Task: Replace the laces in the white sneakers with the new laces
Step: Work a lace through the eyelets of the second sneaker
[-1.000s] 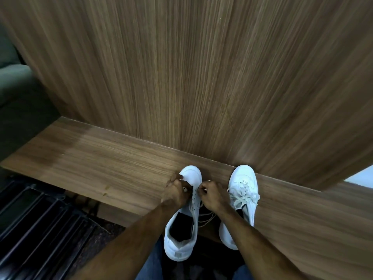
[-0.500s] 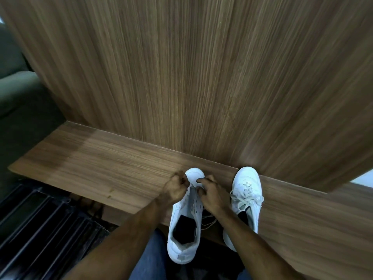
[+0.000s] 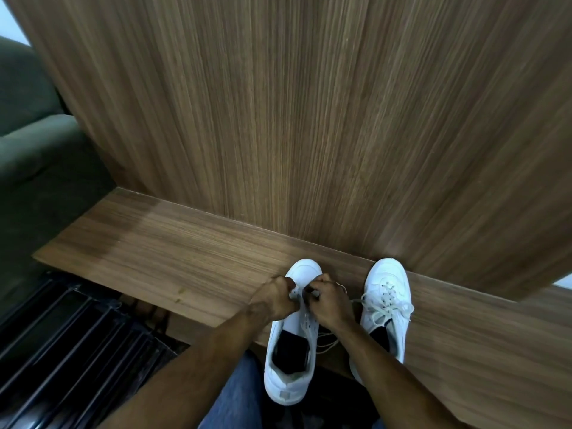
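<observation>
Head view: the left sneaker point(image 3: 292, 345) is stood on the table point(image 3: 173, 258), its lace point(image 3: 305, 308) apparently pinched in the curled grip of both the left hand point(image 3: 274, 300) and right hand point(image 3: 329, 300). The right sneaker point(image 3: 387, 301) is set just beside.

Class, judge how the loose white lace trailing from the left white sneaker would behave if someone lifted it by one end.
The thin white lace would probably hang limp, since it already lies in slack curves. It looks light, so lifting it likely would not shift the left white sneaker. Being threaded through eyelets, it may snag.
</observation>
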